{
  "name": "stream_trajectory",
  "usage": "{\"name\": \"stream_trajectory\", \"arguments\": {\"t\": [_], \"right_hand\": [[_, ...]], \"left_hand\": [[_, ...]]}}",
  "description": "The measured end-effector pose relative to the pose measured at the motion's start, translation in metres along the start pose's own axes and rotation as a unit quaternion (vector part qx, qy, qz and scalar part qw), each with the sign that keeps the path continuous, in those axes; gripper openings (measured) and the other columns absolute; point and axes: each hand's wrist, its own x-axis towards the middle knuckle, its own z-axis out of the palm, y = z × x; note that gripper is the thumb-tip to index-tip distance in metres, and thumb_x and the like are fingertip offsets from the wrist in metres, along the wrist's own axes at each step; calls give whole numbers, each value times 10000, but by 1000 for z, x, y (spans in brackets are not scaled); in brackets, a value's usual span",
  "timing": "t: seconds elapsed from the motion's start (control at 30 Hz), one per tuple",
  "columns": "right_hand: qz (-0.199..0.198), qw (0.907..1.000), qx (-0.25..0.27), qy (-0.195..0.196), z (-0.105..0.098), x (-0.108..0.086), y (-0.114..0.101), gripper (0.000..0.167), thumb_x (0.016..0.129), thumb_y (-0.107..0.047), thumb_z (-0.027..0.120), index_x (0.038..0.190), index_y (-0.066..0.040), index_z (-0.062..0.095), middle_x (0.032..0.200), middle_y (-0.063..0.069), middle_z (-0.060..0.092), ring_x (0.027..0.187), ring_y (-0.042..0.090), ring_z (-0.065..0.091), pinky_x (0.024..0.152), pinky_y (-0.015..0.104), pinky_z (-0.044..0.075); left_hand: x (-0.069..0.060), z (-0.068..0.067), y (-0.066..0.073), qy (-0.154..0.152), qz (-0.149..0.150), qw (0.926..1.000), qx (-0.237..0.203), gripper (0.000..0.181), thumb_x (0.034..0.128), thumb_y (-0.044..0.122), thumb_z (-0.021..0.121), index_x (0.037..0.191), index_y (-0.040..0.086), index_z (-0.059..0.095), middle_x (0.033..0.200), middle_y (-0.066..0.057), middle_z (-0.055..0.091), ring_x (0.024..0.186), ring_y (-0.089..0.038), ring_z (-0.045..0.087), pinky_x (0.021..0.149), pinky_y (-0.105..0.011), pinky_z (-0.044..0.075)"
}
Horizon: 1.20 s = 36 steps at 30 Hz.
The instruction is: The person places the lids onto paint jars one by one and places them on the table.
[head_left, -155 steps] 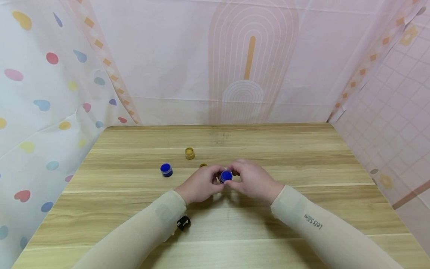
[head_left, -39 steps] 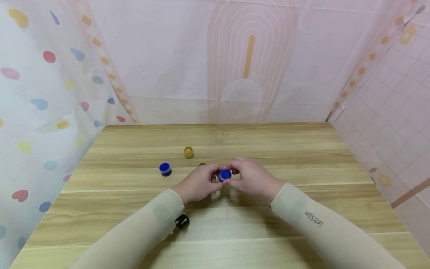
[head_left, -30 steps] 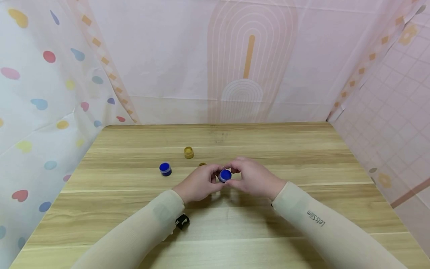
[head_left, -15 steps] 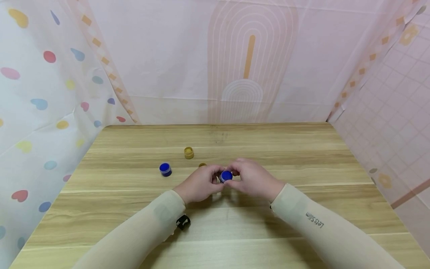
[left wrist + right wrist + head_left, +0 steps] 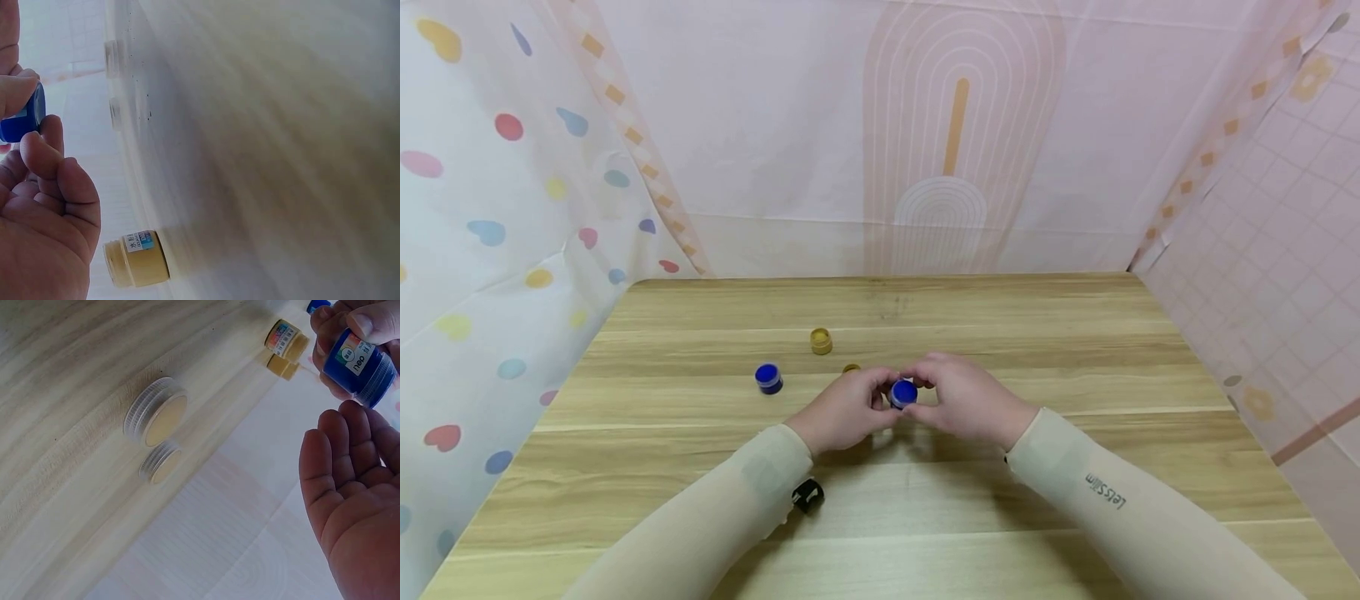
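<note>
A small blue paint jar (image 5: 904, 393) is held between both hands above the middle of the table. My left hand (image 5: 846, 408) grips its labelled body, the thumb pressing the label in the right wrist view. With thumb and fingers, my right hand (image 5: 966, 404) pinches the jar near its ribbed lid (image 5: 379, 387); its thumb is hidden in the right wrist view. Behind the left hand stands a yellow paint jar (image 5: 142, 258), mostly covered in the head view. Two round lids (image 5: 156, 412) with clear ribbed rims lie on the table near the right hand.
A second yellow paint jar (image 5: 822, 341) stands farther back, left of centre. Another blue paint jar (image 5: 768, 378) is to the left. Wood-grain table (image 5: 1037, 317) extends around them to patterned cloth walls (image 5: 775, 125). A black wrist device (image 5: 808, 496) sits under the left sleeve.
Both hands keep hold of the blue paint jar in nearly the same place. The jar and right hand show only slight back-and-forth shifts. The standing jars stay put.
</note>
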Motion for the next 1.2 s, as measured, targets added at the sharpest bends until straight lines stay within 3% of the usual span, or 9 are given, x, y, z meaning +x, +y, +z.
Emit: {"name": "stream_trajectory", "arguments": {"t": [0.4, 0.73, 0.97, 1.2], "right_hand": [[-162, 9998, -122, 32, 1, 0, -2, 338, 936, -195, 806, 1239, -63, 733, 1080, 13, 700, 1021, 231, 697, 901, 343, 578], [347, 9993, -7, 102, 6, -1, -3, 248, 932, -294, 819, 1045, -100, 713, 890, 24, 644, 797, 139, 543, 695, 262, 461], [82, 10000, -24, 29, 0, 0, -1, 412, 916, -281, 834, 1256, -84, 711, 1023, 15, 687, 957, 231, 651, 833, 320, 532], [-106, 9998, -184, -36, -2, 1, -3, 391, 933, -215, 804, 1286, -69, 715, 1093, 18, 703, 996, 205, 672, 890, 346, 563]], "left_hand": [[0, 1, -1, -13, 44, 10000, 16, 384, 951, 181, 781, 1307, 87, 673, 838, 15, 635, 725, -110, 564, 643, -245, 478], [0, 3, -1, -45, -10, 10000, -63, 237, 953, 164, 761, 1180, 146, 696, 802, 25, 622, 691, -116, 546, 608, -252, 461], [0, -2, 2, -1, -21, 10000, 46, 290, 948, 189, 777, 1218, 130, 690, 807, 25, 620, 697, -114, 545, 613, -255, 461], [0, -4, 3, -68, -11, 10000, -9, 303, 952, 183, 779, 1233, 119, 686, 816, 10, 625, 689, -113, 539, 581, -246, 446]]}}
